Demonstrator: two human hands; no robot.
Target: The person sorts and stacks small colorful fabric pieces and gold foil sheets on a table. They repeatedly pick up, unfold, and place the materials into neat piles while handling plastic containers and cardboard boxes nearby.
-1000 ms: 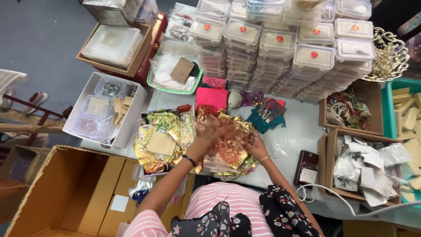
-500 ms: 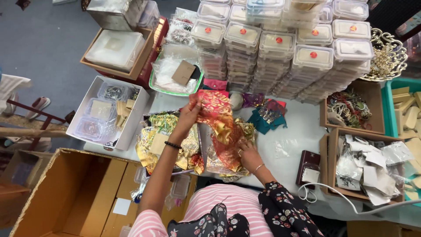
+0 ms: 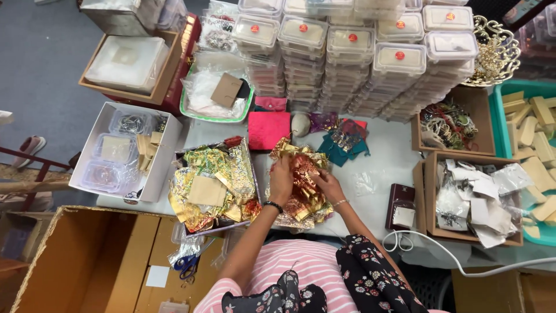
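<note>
My left hand (image 3: 282, 179) and my right hand (image 3: 326, 184) are both on a heap of shiny red and gold fabric pouches (image 3: 301, 200) on the white table in front of me. Between the two hands I pinch one red and gold pouch (image 3: 302, 168) at the top of the heap. A black band sits on my left wrist and a thin bangle on my right. To the left lies a box of gold and green pouches (image 3: 211, 185) with a tan card on top.
Stacks of clear lidded boxes (image 3: 359, 52) fill the back. A pink pouch (image 3: 269, 128) and teal pouches (image 3: 341, 145) lie ahead. Cardboard trays of jewellery (image 3: 454, 124) and packets (image 3: 475, 203) stand right. An open carton (image 3: 87, 261) and blue scissors (image 3: 186, 264) are lower left.
My left hand, raised toward the pink pouch half a second ago, has come back down onto the red and gold heap, close to my right hand.
</note>
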